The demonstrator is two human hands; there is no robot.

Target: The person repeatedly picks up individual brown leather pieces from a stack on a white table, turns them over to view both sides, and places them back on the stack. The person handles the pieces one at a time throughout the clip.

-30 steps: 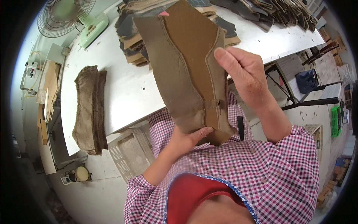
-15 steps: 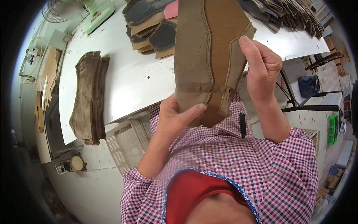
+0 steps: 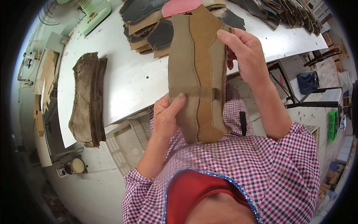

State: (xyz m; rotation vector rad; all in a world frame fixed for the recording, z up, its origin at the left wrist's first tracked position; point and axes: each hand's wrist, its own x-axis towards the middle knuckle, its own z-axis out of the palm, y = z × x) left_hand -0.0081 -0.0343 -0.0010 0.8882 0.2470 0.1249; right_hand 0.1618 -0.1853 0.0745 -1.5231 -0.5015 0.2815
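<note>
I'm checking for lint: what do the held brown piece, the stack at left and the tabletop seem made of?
Held brown piece: matt fabric or suede-like sheet, joined by stitched seams; which, I can't tell. Stack: probably plush or fleece, soft-sheened, with fuzzy edges. Tabletop: white with a smooth glare, perhaps laminate or painted metal.

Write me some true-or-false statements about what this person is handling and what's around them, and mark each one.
1. The left hand and right hand both hold the brown fabric piece. True.
2. The left hand grips higher in the picture than the right. False: the right hand is higher.
3. Fuzzy brown pieces lie stacked on the white table. True.
4. The fan base is red. False: the fan base is pale green.
5. A green crate is off to the person's right. True.
</note>
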